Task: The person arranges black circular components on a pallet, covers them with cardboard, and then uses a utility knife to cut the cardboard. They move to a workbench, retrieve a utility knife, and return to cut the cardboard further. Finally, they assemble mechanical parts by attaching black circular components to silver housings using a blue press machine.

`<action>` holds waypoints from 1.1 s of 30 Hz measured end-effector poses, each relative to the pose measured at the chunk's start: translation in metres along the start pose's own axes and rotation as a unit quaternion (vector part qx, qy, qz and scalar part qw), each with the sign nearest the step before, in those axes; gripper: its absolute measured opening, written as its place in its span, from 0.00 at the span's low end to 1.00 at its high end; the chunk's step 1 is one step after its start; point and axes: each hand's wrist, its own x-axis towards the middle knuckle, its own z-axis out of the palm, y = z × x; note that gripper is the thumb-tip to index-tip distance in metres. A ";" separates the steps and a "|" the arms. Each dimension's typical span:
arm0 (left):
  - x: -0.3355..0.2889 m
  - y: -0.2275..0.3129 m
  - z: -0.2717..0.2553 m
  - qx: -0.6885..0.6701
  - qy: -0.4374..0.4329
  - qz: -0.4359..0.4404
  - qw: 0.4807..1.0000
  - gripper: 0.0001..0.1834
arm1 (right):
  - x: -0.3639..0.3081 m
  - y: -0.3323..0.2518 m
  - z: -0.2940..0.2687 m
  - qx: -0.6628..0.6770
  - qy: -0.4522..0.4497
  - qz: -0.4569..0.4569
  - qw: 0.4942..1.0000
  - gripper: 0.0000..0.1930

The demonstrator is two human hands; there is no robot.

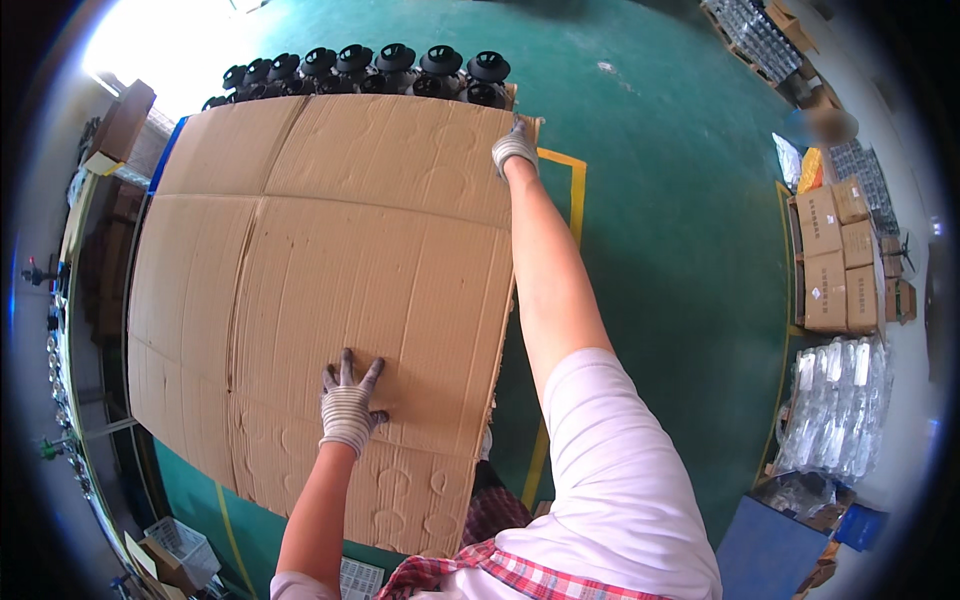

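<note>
- Centrally, a large corrugated cardboard sheet (330, 290) lies directly under the left fingers and extends forward to the right fingers; creases cross it, and rounded impressions mark its surface (several lie just nearer the wearer than the left fingers).
- The left hand (348, 408) rests palm down on the sheet, its fingers spread wide and pressing on the surface rather than gripping it.
- The right hand (514, 148), at the end of an outstretched arm, touches the sheet's far right corner; its fingers are partly hidden, so how far they close, and whether they grip the edge, cannot be told.
- Both hands wear striped knitted gloves (346, 425) (grey at the fingertips).
- Beyond and to the left of the right fingers stand rows of black dome-capped parts (396, 57), just past the sheet's far edge.
- Just right of the right fingers, a yellow floor line (577, 190) turns a corner on the green floor (680, 250).
- Well to the right of both hands' fingers are stacked cardboard cartons (826, 290) and, nearer the wearer, clear plastic-wrapped bundles (835, 405).
</note>
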 end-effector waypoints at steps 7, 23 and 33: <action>0.000 -0.002 0.002 -0.006 0.014 0.005 1.000 0.55 | 0.016 0.000 -0.002 -0.061 -0.044 -0.018 0.997 0.32; -0.005 -0.015 0.012 -0.005 0.044 0.031 0.999 0.56 | -0.188 0.053 -0.027 0.070 -0.091 0.100 0.988 0.37; -0.019 -0.024 0.008 0.006 0.057 0.070 0.996 0.58 | -0.373 0.102 -0.013 -0.069 -0.082 0.095 0.990 0.36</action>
